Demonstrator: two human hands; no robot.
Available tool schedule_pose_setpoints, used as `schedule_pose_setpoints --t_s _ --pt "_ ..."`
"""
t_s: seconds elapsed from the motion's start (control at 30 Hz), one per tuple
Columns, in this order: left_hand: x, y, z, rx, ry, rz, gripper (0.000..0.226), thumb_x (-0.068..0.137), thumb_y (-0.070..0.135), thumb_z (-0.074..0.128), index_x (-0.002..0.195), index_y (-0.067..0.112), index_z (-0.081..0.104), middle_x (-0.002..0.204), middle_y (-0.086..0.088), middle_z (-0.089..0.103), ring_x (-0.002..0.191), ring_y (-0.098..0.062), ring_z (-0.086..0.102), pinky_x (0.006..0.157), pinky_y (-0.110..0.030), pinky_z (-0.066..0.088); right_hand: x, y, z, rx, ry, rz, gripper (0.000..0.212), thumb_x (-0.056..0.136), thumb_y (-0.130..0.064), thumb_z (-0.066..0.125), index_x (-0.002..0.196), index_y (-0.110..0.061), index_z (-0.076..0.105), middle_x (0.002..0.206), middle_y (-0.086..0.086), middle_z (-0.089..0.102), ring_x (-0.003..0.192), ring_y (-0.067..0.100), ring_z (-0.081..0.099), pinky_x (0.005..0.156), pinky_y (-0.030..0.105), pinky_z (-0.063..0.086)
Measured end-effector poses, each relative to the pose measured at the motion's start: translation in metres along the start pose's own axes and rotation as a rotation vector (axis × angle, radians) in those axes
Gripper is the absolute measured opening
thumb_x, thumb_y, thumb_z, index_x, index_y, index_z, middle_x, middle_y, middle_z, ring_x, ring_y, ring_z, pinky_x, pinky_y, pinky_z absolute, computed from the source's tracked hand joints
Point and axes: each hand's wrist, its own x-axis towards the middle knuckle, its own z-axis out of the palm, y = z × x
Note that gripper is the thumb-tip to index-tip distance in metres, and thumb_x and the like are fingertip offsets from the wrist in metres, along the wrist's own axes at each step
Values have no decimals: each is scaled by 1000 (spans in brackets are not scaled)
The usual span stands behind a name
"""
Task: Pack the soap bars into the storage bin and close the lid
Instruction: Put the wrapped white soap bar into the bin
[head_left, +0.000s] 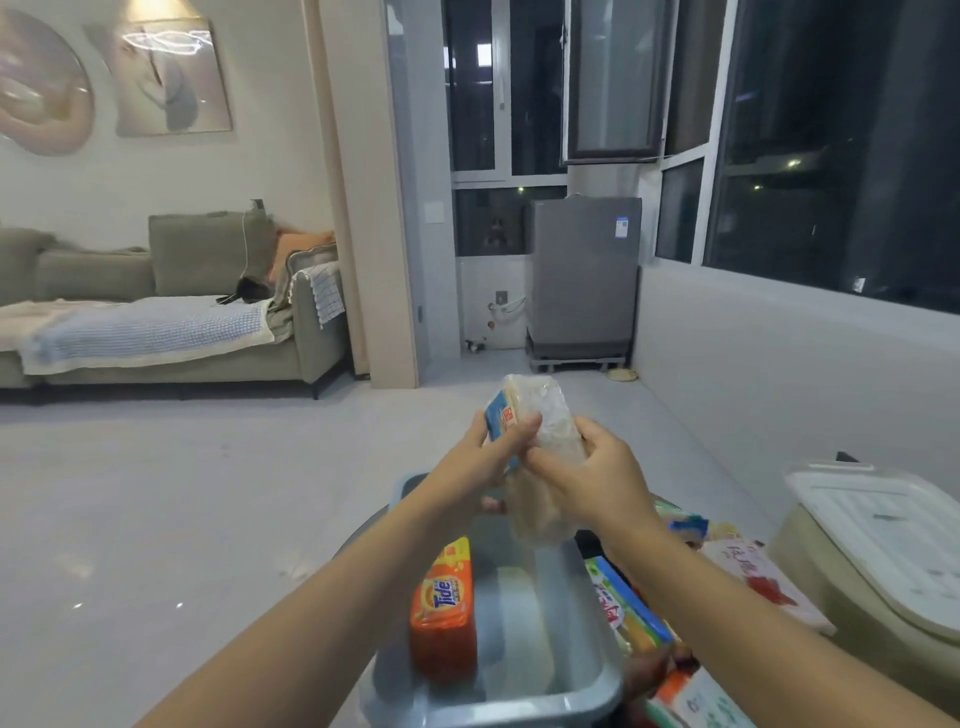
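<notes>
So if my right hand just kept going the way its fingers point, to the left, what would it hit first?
Most likely your left hand: the right hand points leftward across the wrapped soap pack both hold, and the fingertips nearly meet. Depth is unclear.

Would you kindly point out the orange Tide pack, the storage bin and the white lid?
orange Tide pack (443, 608): head view, on its printed front.
storage bin (524, 713): head view, on its near rim.
white lid (878, 525): head view, on its ribbed top.
</notes>
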Motion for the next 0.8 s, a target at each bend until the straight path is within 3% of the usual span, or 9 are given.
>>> schedule_pose_setpoints --t_s 0.13,0.3,0.4,0.5,0.57,0.63,0.73,0.8 --pt "4 -13 -12 -28 38 -143 50 79 49 66 123 29 52 115 -5 67 102 -26 66 86 -46 56 -2 9 13 108 -109 37 34 75 -28 75 105 -17 63 93 0 72 83 13 68 61 18 52" --pt "7 -35 -17 -105 127 -426 45 83 36 61 114 5 55 84 -14 61 69 -24 62 63 -32 52 3 34 11 69 -274 76 24 85 -13 63 109 -12 67 90 -2 74 76 3 69 61 11 50" --pt "10 -52 -14 -82 129 -513 44 88 36 55 115 2 52 81 -17 57 67 -26 56 63 -32 48 6 47 5 -43 -262 72 25 86 -14 62 110 -14 67 92 -6 71 75 -3 66 56 2 45" --pt "16 -65 -11 -67 145 -548 33 90 34 52 102 3 54 83 -18 54 73 -29 53 69 -33 44 7 57 5 -152 -199 -5 36 85 -16 62 121 -18 61 101 -11 63 87 -7 56 67 -3 39" --pt "19 -72 -10 -36 145 -570 25 91 32 51 93 7 54 87 -17 55 78 -29 53 66 -32 43 5 67 5 -216 -175 -17 43 85 -19 61 128 -23 54 117 -7 57 104 -1 52 87 8 37" --pt "24 -79 -9 17 136 -583 24 91 30 51 99 7 55 82 -13 57 70 -26 55 60 -30 45 2 79 5 -198 -190 48 48 86 -19 58 133 -26 48 131 -5 51 117 5 47 95 20 37" --pt "32 -90 -4 38 120 -597 32 93 27 48 114 4 55 80 -11 58 67 -24 55 60 -29 48 -1 85 7 -12 -245 215 44 90 -23 53 133 -27 43 115 -13 56 89 -8 49 65 5 39" --pt "36 -97 0 12 107 -618 35 96 27 44 119 2 53 101 -17 60 86 -30 55 78 -36 47 1 87 7 39 -258 271 41 93 -25 50 134 -26 43 97 -19 53 80 -9 47 55 5 38"
